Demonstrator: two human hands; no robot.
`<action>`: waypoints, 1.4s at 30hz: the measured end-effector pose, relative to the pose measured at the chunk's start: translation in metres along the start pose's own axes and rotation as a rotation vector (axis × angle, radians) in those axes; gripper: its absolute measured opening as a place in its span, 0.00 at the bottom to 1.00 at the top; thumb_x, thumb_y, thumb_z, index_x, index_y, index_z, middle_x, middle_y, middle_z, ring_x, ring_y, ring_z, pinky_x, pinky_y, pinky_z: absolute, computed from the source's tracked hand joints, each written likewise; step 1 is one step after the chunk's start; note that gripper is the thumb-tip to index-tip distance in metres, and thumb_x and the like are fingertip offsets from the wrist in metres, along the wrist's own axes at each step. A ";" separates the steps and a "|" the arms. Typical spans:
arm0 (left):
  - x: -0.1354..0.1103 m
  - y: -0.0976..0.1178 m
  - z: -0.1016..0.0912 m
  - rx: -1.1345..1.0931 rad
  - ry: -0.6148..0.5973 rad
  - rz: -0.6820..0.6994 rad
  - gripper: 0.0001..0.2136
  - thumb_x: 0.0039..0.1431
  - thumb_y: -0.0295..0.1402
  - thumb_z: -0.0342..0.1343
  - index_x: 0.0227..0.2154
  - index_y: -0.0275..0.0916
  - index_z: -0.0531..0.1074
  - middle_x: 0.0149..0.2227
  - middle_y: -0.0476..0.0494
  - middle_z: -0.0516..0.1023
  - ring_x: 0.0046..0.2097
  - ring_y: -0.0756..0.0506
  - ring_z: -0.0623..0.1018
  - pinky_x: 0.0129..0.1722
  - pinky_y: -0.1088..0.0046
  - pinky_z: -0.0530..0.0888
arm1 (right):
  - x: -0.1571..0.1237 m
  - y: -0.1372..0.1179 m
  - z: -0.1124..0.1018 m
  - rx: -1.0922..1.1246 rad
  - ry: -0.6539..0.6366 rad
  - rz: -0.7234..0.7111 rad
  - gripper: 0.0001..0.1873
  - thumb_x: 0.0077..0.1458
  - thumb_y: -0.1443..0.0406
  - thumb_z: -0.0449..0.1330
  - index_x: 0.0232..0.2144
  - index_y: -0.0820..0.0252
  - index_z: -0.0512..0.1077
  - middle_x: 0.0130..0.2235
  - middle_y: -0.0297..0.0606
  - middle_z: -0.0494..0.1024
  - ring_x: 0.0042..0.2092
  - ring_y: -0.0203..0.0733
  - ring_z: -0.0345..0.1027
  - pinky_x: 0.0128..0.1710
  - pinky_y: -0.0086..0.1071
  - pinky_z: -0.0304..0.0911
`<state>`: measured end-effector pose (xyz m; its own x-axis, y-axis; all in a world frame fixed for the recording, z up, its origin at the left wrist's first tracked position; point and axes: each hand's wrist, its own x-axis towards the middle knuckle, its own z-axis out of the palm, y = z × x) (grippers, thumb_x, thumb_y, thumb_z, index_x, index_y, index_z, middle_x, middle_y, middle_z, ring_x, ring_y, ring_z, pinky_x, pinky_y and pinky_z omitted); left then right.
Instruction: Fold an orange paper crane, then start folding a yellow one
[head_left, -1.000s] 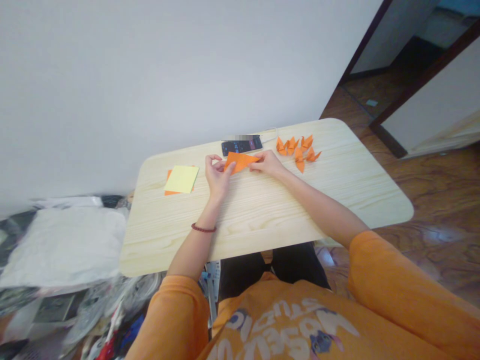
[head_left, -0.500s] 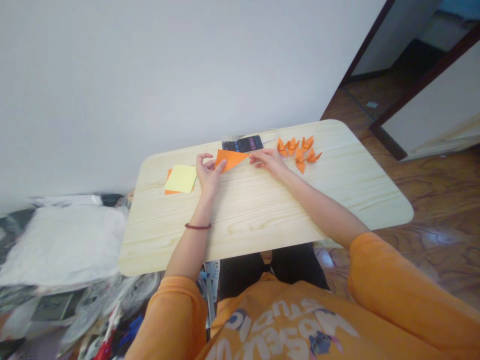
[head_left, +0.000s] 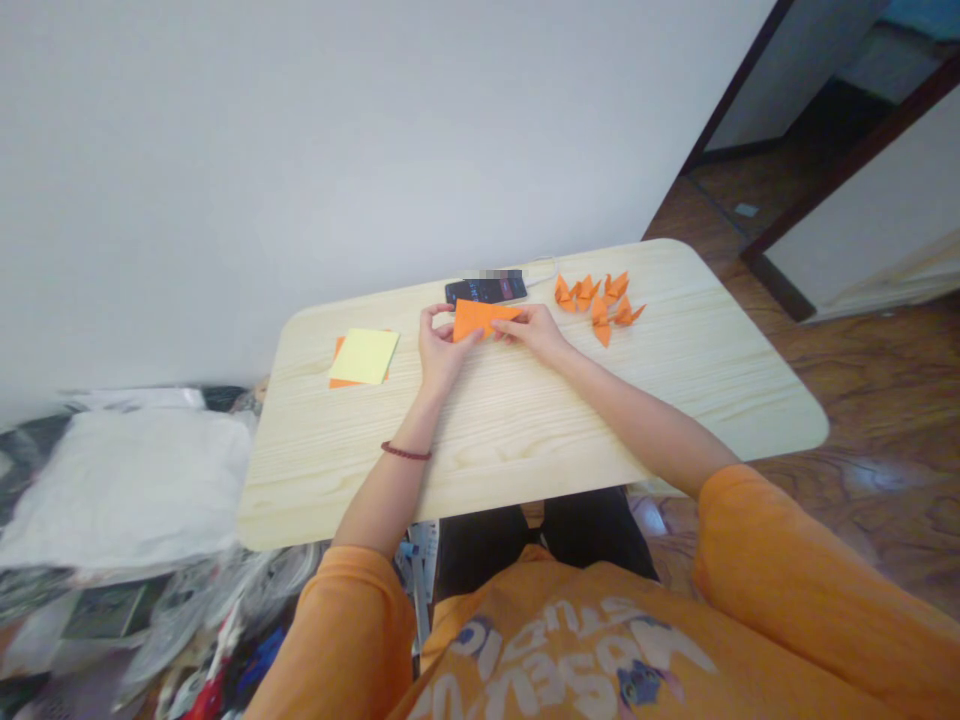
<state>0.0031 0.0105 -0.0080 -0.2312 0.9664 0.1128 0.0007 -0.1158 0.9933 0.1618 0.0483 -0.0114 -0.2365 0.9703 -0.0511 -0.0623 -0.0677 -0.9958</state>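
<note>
A white wall [head_left: 300, 150] rises behind a pale wood-grain bench [head_left: 570, 450]; a person in an orange printed T-shirt [head_left: 570, 650] sits at the bench's near edge. On the far side of the bench lies a black smartphone [head_left: 486, 291], with a cluster of small orange origami cranes [head_left: 596, 297] to its right. Left of the hands, a square yellow note [head_left: 364, 357] sits on an orange paper square [head_left: 337, 360]. A folded orange paper sheet [head_left: 476, 320] is held up between the hands, just in front of the smartphone. Left hand [head_left: 442, 350]: narrow grip, pinching the sheet's left end. Right hand [head_left: 535, 333]: narrow grip, pinching its right end. A dark red bead bracelet [head_left: 406, 451] circles the left wrist.
</note>
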 end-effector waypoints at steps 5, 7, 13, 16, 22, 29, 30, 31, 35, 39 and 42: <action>0.002 -0.003 -0.003 0.046 -0.054 -0.059 0.32 0.34 0.33 0.70 0.43 0.41 0.61 0.28 0.49 0.80 0.30 0.46 0.81 0.28 0.76 0.74 | -0.001 0.000 0.002 -0.028 0.009 -0.022 0.14 0.38 0.57 0.70 0.23 0.62 0.75 0.23 0.36 0.77 0.22 0.32 0.64 0.25 0.28 0.61; 0.003 -0.004 -0.004 0.067 -0.067 -0.079 0.32 0.33 0.32 0.70 0.43 0.41 0.61 0.27 0.50 0.80 0.28 0.46 0.80 0.26 0.76 0.73 | -0.002 -0.002 0.002 -0.046 0.013 -0.027 0.14 0.38 0.57 0.70 0.22 0.62 0.75 0.23 0.36 0.77 0.22 0.31 0.63 0.24 0.28 0.60; 0.002 0.000 -0.003 0.095 -0.084 -0.071 0.27 0.34 0.30 0.69 0.39 0.40 0.63 0.26 0.50 0.79 0.28 0.46 0.80 0.27 0.76 0.73 | -0.001 -0.002 0.002 -0.069 -0.008 -0.053 0.13 0.40 0.57 0.68 0.21 0.62 0.75 0.22 0.36 0.77 0.21 0.31 0.61 0.22 0.27 0.59; 0.002 0.002 -0.003 0.128 -0.074 -0.063 0.25 0.35 0.29 0.68 0.37 0.40 0.64 0.25 0.50 0.79 0.27 0.47 0.79 0.26 0.77 0.73 | 0.000 0.000 0.001 -0.050 -0.018 -0.059 0.13 0.39 0.58 0.68 0.20 0.62 0.75 0.22 0.36 0.77 0.21 0.31 0.62 0.23 0.28 0.59; 0.006 0.004 -0.007 0.168 -0.046 -0.083 0.23 0.34 0.29 0.66 0.37 0.39 0.66 0.23 0.50 0.78 0.22 0.47 0.76 0.20 0.78 0.67 | 0.001 -0.002 0.000 0.003 0.004 -0.032 0.13 0.40 0.58 0.69 0.21 0.62 0.74 0.21 0.35 0.76 0.21 0.30 0.61 0.23 0.28 0.59; 0.006 0.009 -0.012 0.135 -0.030 -0.099 0.20 0.36 0.30 0.65 0.36 0.39 0.66 0.24 0.49 0.78 0.24 0.49 0.77 0.26 0.77 0.71 | 0.007 0.003 -0.003 0.200 0.052 0.036 0.16 0.34 0.59 0.73 0.23 0.63 0.74 0.20 0.34 0.75 0.23 0.32 0.66 0.22 0.25 0.60; 0.006 0.010 -0.013 0.129 -0.024 -0.102 0.20 0.37 0.30 0.65 0.36 0.39 0.65 0.24 0.50 0.78 0.24 0.49 0.77 0.26 0.77 0.71 | 0.008 0.003 -0.003 0.221 0.062 0.048 0.16 0.34 0.60 0.73 0.23 0.64 0.73 0.20 0.34 0.75 0.24 0.32 0.67 0.22 0.24 0.60; 0.007 0.010 -0.014 0.123 -0.018 -0.103 0.20 0.37 0.30 0.64 0.36 0.39 0.65 0.24 0.50 0.78 0.24 0.49 0.77 0.27 0.77 0.71 | 0.009 0.003 -0.004 0.236 0.075 0.060 0.16 0.34 0.60 0.73 0.23 0.64 0.73 0.20 0.34 0.75 0.24 0.31 0.67 0.22 0.24 0.60; 0.010 0.010 -0.020 0.094 0.014 -0.081 0.19 0.38 0.30 0.64 0.35 0.39 0.65 0.23 0.50 0.78 0.24 0.50 0.77 0.28 0.76 0.72 | 0.010 0.000 -0.006 0.283 0.124 0.099 0.14 0.36 0.63 0.72 0.23 0.64 0.72 0.20 0.32 0.74 0.23 0.30 0.67 0.22 0.22 0.60; 0.013 0.006 -0.023 0.066 0.032 -0.063 0.19 0.37 0.30 0.64 0.34 0.38 0.65 0.23 0.49 0.78 0.24 0.50 0.77 0.30 0.75 0.73 | 0.011 0.000 -0.008 0.309 0.136 0.096 0.13 0.37 0.64 0.72 0.22 0.63 0.72 0.20 0.32 0.74 0.23 0.30 0.67 0.22 0.22 0.61; 0.015 0.003 -0.024 0.050 0.029 -0.058 0.19 0.36 0.30 0.64 0.35 0.38 0.65 0.23 0.50 0.78 0.25 0.50 0.77 0.30 0.75 0.73 | 0.013 0.003 -0.009 0.313 0.148 0.100 0.13 0.37 0.65 0.72 0.22 0.63 0.72 0.20 0.32 0.74 0.23 0.30 0.67 0.22 0.22 0.61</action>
<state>-0.0234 0.0190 -0.0042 -0.2602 0.9639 0.0554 0.0353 -0.0479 0.9982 0.1670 0.0629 -0.0154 -0.1148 0.9768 -0.1806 -0.3458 -0.2097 -0.9146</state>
